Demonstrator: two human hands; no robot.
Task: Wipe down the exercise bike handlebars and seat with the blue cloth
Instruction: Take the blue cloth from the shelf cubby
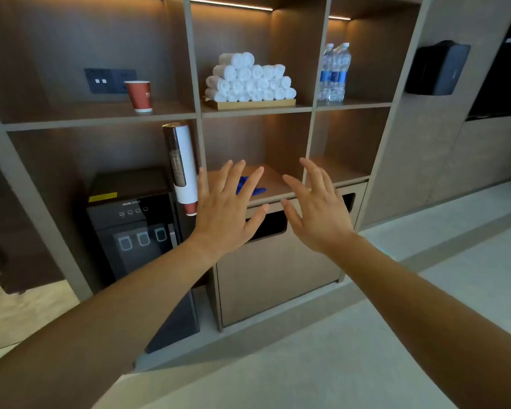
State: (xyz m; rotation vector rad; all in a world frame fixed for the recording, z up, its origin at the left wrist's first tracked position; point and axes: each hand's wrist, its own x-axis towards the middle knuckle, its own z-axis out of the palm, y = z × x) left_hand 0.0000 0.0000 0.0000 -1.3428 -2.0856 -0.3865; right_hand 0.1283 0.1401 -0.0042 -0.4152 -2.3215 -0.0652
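Two bare hands reach forward at the end of outstretched arms, backs toward the camera, fingers spread wide and pointing up and away toward a shelf unit (pixel 307 137). The left hand (pixel 229 212) is fully open with nothing in it, thumb angled out to the right; its fingertips overlap the front of the middle cubby. The right hand (pixel 317 208) is likewise fully splayed and holds nothing, thumb angled left, so the two thumbs nearly face each other with a gap between them.

The cloth (pixel 252 188) lies on the floor of that middle cubby, behind the left hand's fingers, which cover part of it. It is crumpled, not flat; the visible part stretches roughly left to right along the shelf, one end tapering toward the right. Whether a finger touches it cannot be told.

In the cubby above sits a stack of rolled white towels (pixel 250 78) on a tray. Bottles (pixel 335 72) stand upright in the cubby to the right. A red cup (pixel 139 95) stands on the shelf to the left, and below it a cup dispenser (pixel 182 166) hangs beside a black water dispenser (pixel 133 219).
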